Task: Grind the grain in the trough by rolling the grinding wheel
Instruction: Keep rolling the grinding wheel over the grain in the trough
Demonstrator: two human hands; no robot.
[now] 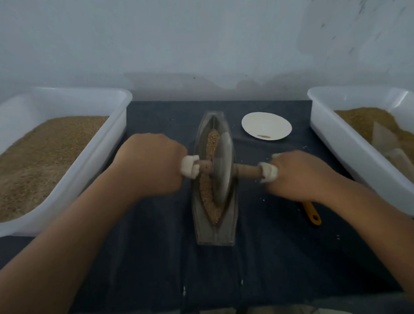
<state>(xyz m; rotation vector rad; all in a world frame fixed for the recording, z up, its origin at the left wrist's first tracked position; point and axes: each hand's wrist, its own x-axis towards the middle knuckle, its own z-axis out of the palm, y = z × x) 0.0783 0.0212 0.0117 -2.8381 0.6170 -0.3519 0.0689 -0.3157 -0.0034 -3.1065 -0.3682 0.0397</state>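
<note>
A boat-shaped metal trough (215, 234) lies lengthwise on the dark cloth at the centre. Brown grain (209, 194) fills its groove. A grey grinding wheel (223, 170) stands upright in the groove near the trough's middle. A wooden axle (247, 171) runs through the wheel, sticking out left and right. My left hand (151, 164) is closed round the left end of the axle. My right hand (299, 174) is closed round the right end. White tape wraps some fingertips on both hands.
A white tub of grain (118, 106) stands at the left, and another white tub (323, 118) with grain and a paper piece at the right. A white paper plate (266, 128) lies behind the right hand. A yellow handle (311, 214) pokes out under my right forearm. A wall lies close behind.
</note>
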